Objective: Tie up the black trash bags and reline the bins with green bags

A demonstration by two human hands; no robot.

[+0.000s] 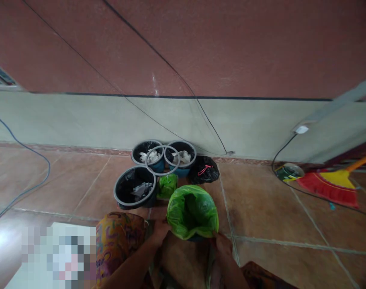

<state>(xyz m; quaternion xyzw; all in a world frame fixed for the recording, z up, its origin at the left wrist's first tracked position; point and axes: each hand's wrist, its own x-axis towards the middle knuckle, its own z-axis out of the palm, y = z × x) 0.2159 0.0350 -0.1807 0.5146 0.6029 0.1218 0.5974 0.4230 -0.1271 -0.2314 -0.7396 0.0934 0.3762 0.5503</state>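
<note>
A bin lined with a bright green plastic bag (176,218) stands on the floor just ahead of me, the bag folded out over its rim. My left hand (161,232) is at the near left side of the rim, fingers closed on the bag's edge. On the near right side, my right hand (223,242) pinches the same edge. Behind it lies a folded green bundle of bags (167,186). A loose grey ring (147,168) rests across the rims of two bins beyond.
Three black-lined bins, a left one (116,196), a back one (133,157) and a right one (195,154), hold crumpled waste. A tied black bag (211,170) sits beside them. Rightward are a red broom (327,188), a green tin (287,171) and a black cable (275,156); a blue cable (47,168) lies left.
</note>
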